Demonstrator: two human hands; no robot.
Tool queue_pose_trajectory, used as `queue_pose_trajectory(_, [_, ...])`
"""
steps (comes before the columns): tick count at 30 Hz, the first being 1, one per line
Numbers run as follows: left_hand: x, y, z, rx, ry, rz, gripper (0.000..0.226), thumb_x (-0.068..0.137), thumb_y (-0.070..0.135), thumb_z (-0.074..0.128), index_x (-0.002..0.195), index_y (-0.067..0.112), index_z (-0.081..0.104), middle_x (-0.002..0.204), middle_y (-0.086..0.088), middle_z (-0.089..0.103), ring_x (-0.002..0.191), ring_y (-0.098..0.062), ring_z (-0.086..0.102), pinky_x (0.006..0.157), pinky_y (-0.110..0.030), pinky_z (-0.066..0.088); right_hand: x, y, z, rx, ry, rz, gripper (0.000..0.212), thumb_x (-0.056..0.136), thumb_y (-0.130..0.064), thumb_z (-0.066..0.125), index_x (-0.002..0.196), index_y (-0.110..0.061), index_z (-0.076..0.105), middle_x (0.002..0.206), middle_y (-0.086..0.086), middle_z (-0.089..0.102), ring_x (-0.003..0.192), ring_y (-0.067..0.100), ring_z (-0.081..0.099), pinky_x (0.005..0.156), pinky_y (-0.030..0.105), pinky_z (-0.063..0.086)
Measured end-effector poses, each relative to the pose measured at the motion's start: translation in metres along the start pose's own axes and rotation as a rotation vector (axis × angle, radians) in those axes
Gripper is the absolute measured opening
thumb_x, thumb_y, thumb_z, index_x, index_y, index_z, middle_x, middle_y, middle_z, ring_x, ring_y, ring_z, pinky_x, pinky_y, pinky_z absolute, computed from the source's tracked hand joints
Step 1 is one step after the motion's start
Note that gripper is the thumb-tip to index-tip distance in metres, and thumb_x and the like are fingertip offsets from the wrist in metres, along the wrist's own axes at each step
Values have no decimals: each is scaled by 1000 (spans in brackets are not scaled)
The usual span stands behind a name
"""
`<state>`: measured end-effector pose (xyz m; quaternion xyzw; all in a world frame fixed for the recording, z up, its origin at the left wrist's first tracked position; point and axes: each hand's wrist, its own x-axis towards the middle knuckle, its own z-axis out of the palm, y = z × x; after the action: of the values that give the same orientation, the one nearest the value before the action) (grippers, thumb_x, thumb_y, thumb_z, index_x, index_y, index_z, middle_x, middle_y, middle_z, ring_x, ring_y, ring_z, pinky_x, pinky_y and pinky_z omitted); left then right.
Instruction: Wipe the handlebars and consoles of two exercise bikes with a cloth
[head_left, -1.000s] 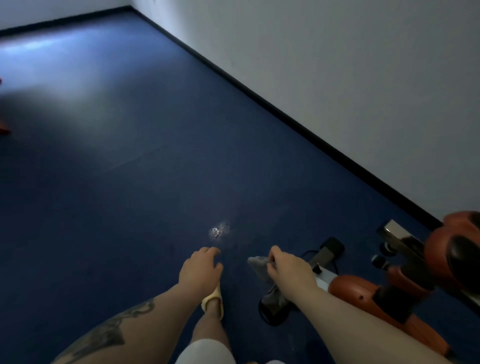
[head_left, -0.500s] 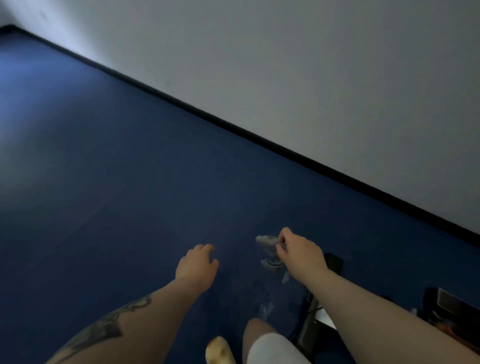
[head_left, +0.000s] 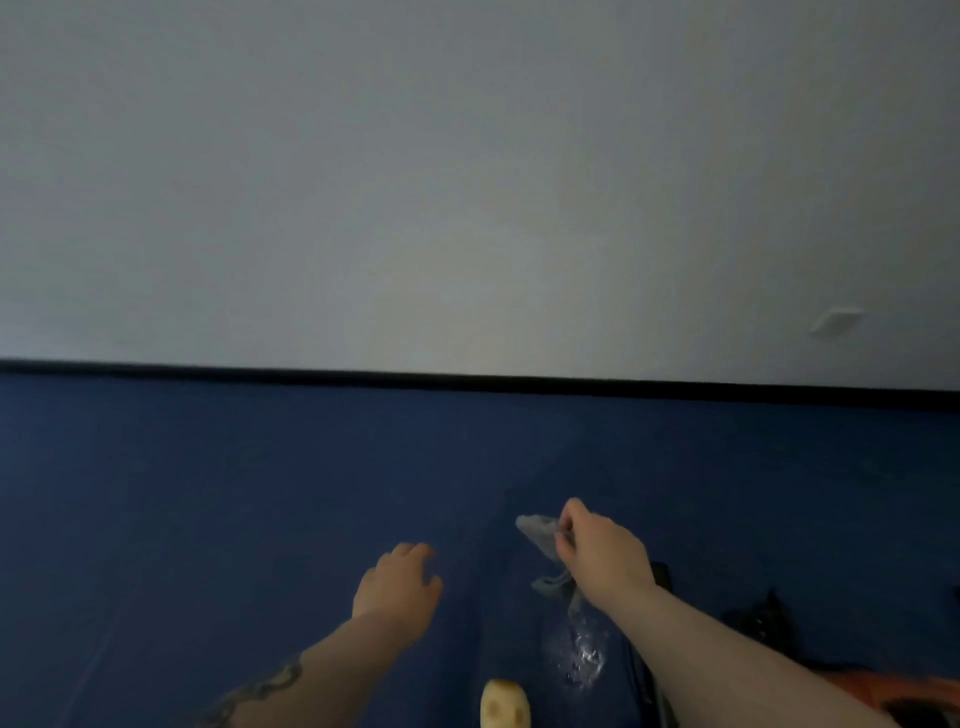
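Two hands are held out over the blue floor (head_left: 208, 493). The grey cloth (head_left: 540, 535) is pinched in the fingers (head_left: 566, 525) of the right hand (head_left: 605, 558); the left hand (head_left: 397, 584) is empty, fingers loosely curled. Open floor is bounded ahead by a black skirting (head_left: 467, 382). Dark and orange bike parts (head_left: 769, 618) are glimpsed at the lower right edge.

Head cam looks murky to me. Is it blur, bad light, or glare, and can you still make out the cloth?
Head view: dim, soft all over with slight motion blur; the wall is evenly grey, no hard shadows. One glinting patch on the blue floor. The grey cloth is readable in the right hand; the left hand is empty; dark shapes at the right edge are indistinct.
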<state>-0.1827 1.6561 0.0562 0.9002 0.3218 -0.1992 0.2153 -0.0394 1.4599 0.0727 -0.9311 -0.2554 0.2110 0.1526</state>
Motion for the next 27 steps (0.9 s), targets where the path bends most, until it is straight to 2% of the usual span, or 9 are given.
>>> queue_pose_trajectory(2, [35,17,-17,31,-11,56,44,98,31,40,141,25,40,145,4,42,127,-18,45,102,-32,39,23,7,-13,-9,1,86,12,97,-33,40,92,-22,42,82,-5,59,70,14,56,57,30,40])
queue_pose_trajectory(11, [175,110,-95,131,-48,387,43,97,33,41,139,25,43,143,4,43,125,-17,47,101,-31,41,101,30,-55,105,60,453,18,98,-33,38,98,-18,47,90,-2,62,78,16,58,62,30,43])
queue_pose_trajectory(17, [258,180,-122,305,-207,662,43,98,33,41,140,25,42,144,5,42,123,-17,48,100,-32,42,145,41,-79,223,170,727,15,98,-33,39,97,-19,45,91,-2,61,78,16,57,60,29,41])
queue_pose_trajectory(21, [316,234,-137,415,-239,830,42,99,33,40,140,24,42,144,4,42,123,-17,49,100,-33,42,162,54,-96,303,266,897,13,97,-33,39,92,-21,42,85,-4,59,73,16,56,57,29,38])
queue_pose_trajectory(27, [345,319,-124,535,-337,1007,43,98,33,40,140,21,41,145,1,42,122,-17,49,99,-31,42,155,82,-123,407,430,1134,16,96,-36,41,90,-21,43,87,1,64,77,24,60,62,33,44])
